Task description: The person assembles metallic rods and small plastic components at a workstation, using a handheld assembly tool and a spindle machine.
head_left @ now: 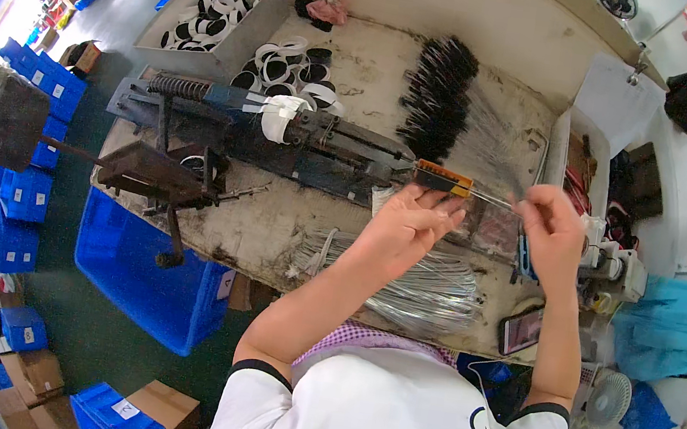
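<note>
My left hand (413, 226) is beside an orange-and-black block (444, 178) at the right end of a long metal bench device (320, 129). Its fingers are curled with the thumb against them; what they pinch is hidden. Thin metal wire (491, 199) runs from the block to my right hand (553, 229), whose fingertips are pinched on it and slightly blurred. Under the right palm shows a blue-handled tool (525, 256), its kind hidden. White tape or cloth (281, 118) wraps the device's middle. Toward me lies a bundle of silvery wires (420, 290).
Behind the device lie black-and-white rings (280, 67), a grey bin (250, 37) of similar rings and a pile of black bristly pieces (439, 97). A phone (521, 329) lies at the right front. A blue crate (150, 267) stands below the bench's left edge.
</note>
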`<state>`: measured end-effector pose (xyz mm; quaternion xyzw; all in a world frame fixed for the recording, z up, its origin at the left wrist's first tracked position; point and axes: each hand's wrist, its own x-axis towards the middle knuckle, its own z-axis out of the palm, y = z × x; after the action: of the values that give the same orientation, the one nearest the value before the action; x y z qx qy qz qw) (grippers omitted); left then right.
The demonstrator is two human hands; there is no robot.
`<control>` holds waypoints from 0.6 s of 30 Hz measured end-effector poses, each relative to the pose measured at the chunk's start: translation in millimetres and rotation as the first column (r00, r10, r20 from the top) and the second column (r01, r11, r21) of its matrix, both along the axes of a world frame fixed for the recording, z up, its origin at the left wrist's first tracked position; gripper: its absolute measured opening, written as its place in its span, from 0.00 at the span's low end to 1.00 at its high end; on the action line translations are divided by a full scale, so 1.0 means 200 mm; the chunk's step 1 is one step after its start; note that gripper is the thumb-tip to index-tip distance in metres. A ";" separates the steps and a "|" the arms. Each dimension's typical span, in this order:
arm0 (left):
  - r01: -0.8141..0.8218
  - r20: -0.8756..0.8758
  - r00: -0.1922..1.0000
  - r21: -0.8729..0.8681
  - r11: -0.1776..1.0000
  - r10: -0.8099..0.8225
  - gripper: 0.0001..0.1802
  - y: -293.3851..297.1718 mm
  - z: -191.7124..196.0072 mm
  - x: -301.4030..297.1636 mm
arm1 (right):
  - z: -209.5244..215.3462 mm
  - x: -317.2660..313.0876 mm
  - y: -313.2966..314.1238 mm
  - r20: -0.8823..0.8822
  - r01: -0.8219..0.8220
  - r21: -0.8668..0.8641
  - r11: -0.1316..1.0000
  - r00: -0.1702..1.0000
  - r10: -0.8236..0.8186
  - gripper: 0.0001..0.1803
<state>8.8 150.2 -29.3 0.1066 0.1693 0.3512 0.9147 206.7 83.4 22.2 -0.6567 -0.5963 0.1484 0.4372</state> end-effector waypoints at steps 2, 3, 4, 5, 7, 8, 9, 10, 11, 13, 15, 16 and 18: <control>-0.005 0.003 1.000 0.001 1.000 0.005 0.23 -0.01 -0.02 -0.01 | 0.03 -0.16 0.01 0.150 -0.064 0.034 0.997 0.987 0.058 0.06; -0.012 -0.006 1.000 -0.002 1.000 0.012 0.24 -0.01 -0.02 0.00 | 0.02 -0.21 0.02 0.150 -0.117 0.026 0.993 0.982 0.112 0.06; -0.020 -0.014 1.000 -0.005 1.000 0.020 0.25 -0.01 -0.02 0.00 | 0.00 -0.24 0.03 0.149 -0.171 0.019 0.985 0.975 0.166 0.06; -0.016 -0.014 1.000 -0.005 1.000 0.015 0.25 -0.01 -0.05 0.01 | -0.02 -0.27 0.05 0.149 -0.166 0.019 0.986 0.976 0.161 0.06; -0.026 0.084 0.996 0.008 1.000 0.025 0.27 -0.01 -0.10 0.01 | -0.05 -0.28 0.11 0.373 -0.252 0.112 0.961 0.907 0.194 0.07; -0.026 0.085 0.996 0.006 1.000 0.025 0.27 -0.02 -0.11 0.02 | -0.05 -0.29 0.12 0.374 -0.252 0.110 0.961 0.907 0.195 0.07; -0.061 0.064 0.996 0.036 0.998 0.059 0.29 -0.03 -0.08 0.03 | -0.06 -0.29 0.13 0.439 -0.205 0.122 0.971 0.888 0.133 0.07; -0.095 0.045 0.995 0.065 0.993 0.092 0.30 -0.04 -0.06 0.03 | -0.06 -0.29 0.14 0.502 -0.159 0.136 0.978 0.862 0.070 0.07; -0.095 0.046 0.995 0.061 0.994 0.092 0.30 -0.04 -0.06 0.04 | -0.07 -0.29 0.15 0.504 -0.159 0.131 0.978 0.861 0.072 0.07; -0.081 0.116 0.991 0.086 0.993 0.071 0.34 -0.03 -0.06 0.04 | -0.07 -0.26 0.14 0.512 -0.130 0.191 0.973 0.859 0.015 0.08; -0.078 0.115 0.991 0.062 0.995 0.071 0.35 -0.02 -0.07 0.03 | -0.05 -0.24 0.13 0.436 -0.140 0.200 0.970 0.899 0.040 0.08; -0.073 0.112 0.991 0.043 0.996 0.068 0.36 -0.02 -0.08 0.03 | -0.04 -0.23 0.13 0.355 -0.147 0.215 0.965 0.933 0.063 0.09; -0.085 0.112 0.991 0.048 0.995 0.080 0.36 -0.02 -0.08 0.04 | -0.03 -0.21 0.14 0.405 -0.145 0.246 0.958 0.914 0.035 0.10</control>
<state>16.2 145.4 -46.0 0.1042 0.1137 0.3984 0.9042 164.5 111.1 15.9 -0.5787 -0.7169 -0.0502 0.3856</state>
